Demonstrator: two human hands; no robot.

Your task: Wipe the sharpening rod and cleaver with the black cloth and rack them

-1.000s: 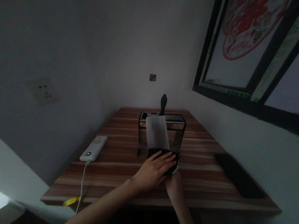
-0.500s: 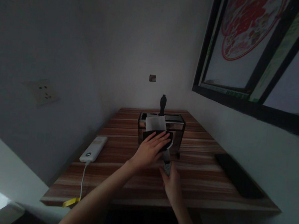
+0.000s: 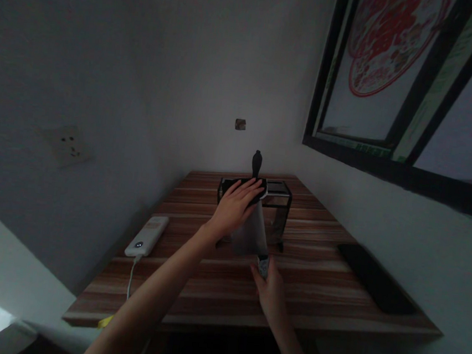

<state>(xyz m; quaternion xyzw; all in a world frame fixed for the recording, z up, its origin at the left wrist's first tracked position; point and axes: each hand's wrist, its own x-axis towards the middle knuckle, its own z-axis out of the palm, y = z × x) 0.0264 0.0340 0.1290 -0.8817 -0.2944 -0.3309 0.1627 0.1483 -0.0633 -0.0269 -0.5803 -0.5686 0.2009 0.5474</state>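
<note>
A cleaver (image 3: 250, 231) with a broad grey blade points away from me. Its patterned grey handle (image 3: 263, 266) is gripped by my right hand (image 3: 271, 292), low over the table's front half. My left hand (image 3: 235, 205) lies over a black cloth (image 3: 262, 190) with a pale edge and holds it against the blade's far end. The cloth and fingers hide that end. Just behind is a dark-framed knife rack (image 3: 282, 204), partly covered by blade and hand. A black knife handle (image 3: 256, 162) sticks up from it.
On the wood-grain table (image 3: 314, 268), a white power bank (image 3: 147, 237) with a cable lies left, near a yellow piece (image 3: 104, 322) at the front edge. A flat black object (image 3: 376, 279) lies right. Walls stand close behind and on both sides.
My left hand has slid the black cloth away from me, from near the handle to the blade's far end, uncovering the near part. My right hand has hardly moved.
</note>
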